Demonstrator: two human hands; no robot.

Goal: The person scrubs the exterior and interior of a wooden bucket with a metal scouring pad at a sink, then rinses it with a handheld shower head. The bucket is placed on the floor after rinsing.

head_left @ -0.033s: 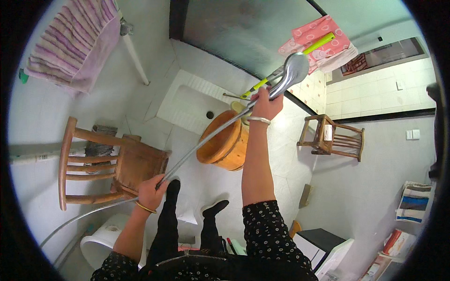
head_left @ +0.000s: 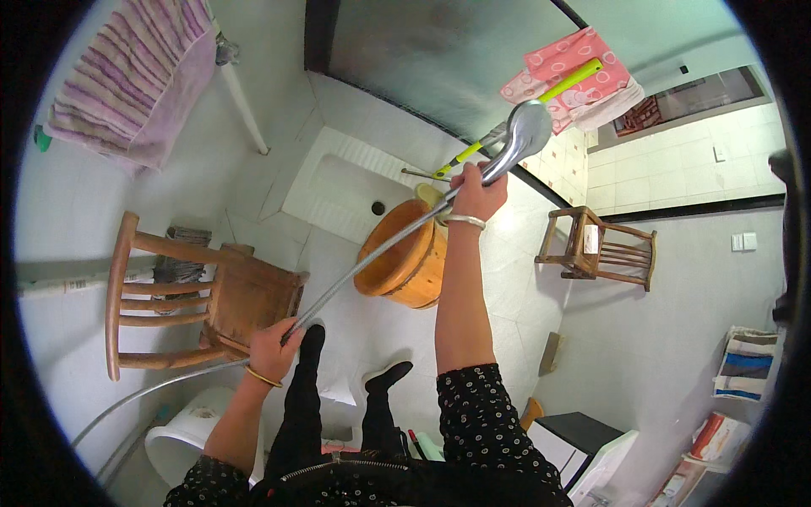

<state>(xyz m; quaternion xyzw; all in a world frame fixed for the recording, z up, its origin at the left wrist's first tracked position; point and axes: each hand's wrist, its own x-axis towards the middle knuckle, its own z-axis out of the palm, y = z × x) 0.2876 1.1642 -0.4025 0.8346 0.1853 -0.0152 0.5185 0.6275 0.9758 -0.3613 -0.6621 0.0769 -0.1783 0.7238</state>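
Observation:
My right hand (head_left: 479,193) is closed around the handle of a silver shower head (head_left: 529,128), held out ahead of me and tilted up to the right. From its handle a metal shower hose (head_left: 363,257) runs down to the left. My left hand (head_left: 272,348) grips that hose partway along, and the rest curves off past the lower left. Beneath the hose, on the floor, stands a round wooden tub (head_left: 427,275); the hose crosses in front of its opening. No water shows at the shower head.
A wooden chair (head_left: 256,291) stands at the left, beside a white bucket (head_left: 186,435). Behind the tub is a white squat toilet (head_left: 342,182). A smaller wooden chair (head_left: 583,241) is at the right. A pink towel (head_left: 583,63) and a striped towel (head_left: 135,84) hang above.
My right hand and the shower head have shifted very slightly to the left. My left hand stays in place on the hose.

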